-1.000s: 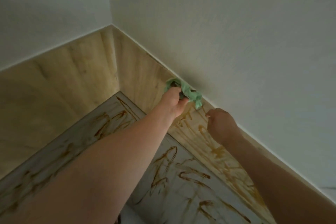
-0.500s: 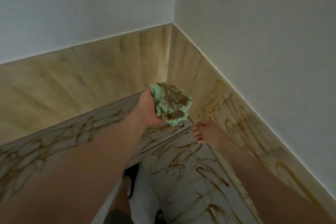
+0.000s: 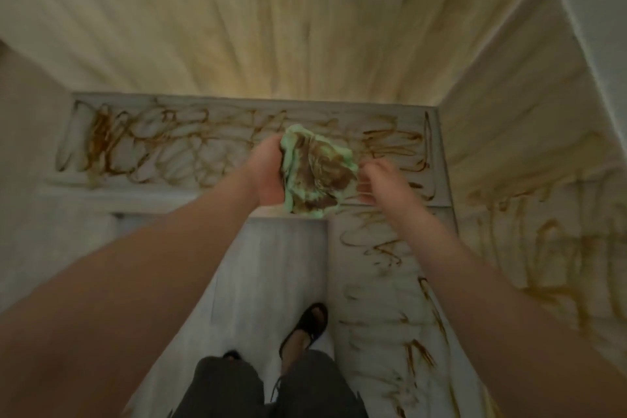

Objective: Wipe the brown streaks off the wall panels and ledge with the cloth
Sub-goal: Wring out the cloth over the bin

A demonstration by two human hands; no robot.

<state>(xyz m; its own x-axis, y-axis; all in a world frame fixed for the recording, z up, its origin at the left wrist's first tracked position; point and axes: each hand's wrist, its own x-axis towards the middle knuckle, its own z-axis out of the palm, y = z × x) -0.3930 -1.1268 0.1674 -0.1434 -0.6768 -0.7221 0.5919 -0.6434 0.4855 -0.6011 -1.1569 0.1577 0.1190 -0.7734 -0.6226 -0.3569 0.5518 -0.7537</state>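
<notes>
The left hand (image 3: pixel 268 176) grips the crumpled, brown-soiled green cloth (image 3: pixel 315 169) above the grey ledge's (image 3: pixel 135 193) far right corner, with the right hand (image 3: pixel 383 183) curled at its edge, grip unclear; unless refolded, it probably re-smears the brown streaks (image 3: pixel 142 142) over the beige wood-grain wall panels (image 3: pixel 271 37).

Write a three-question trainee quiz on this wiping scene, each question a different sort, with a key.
1. True or false: the green cloth is clean.
2. Which hand holds the cloth's bulk?
3. Fill in: dark brown streaks mark the ledge and the ___ wall panel.
Key: 1 false; 2 left hand; 3 right.
</notes>
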